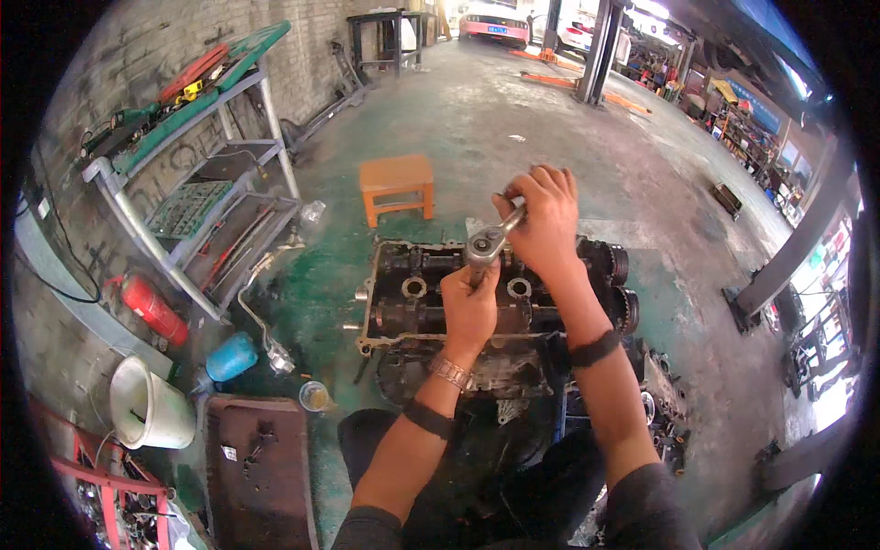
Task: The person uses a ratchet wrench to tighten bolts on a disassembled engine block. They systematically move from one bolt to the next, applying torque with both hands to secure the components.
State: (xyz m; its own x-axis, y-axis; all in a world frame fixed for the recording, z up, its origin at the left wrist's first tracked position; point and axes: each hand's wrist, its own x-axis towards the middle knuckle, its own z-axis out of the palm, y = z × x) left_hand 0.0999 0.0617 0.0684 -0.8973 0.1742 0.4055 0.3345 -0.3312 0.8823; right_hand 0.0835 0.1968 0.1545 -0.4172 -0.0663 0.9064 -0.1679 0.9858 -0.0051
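Note:
In front of me lies a dark, oily engine cylinder head (pixel 390 316) with a pale gasket edge and two round openings. Above it I hold a ratchet wrench (pixel 483 244), its round metal head facing up. My left hand (pixel 469 310) is closed just under that head, around the shaft or socket, most of which the fingers hide. Wrapped around the handle, farther off and to the right, is my right hand (pixel 547 220). Toothed cam gears (pixel 625 310) sit at the engine's right end. The wrench's lower tip is hidden, so contact with the engine cannot be told.
Beyond the engine stands an orange stool (pixel 396 178). At left are a metal tool cart (pixel 243 151), a red fire extinguisher (pixel 154 310), a blue bottle (pixel 231 357), a white bucket (pixel 151 403) and a brown tray (pixel 261 495). A plastic cup (pixel 314 396) stands near my knee.

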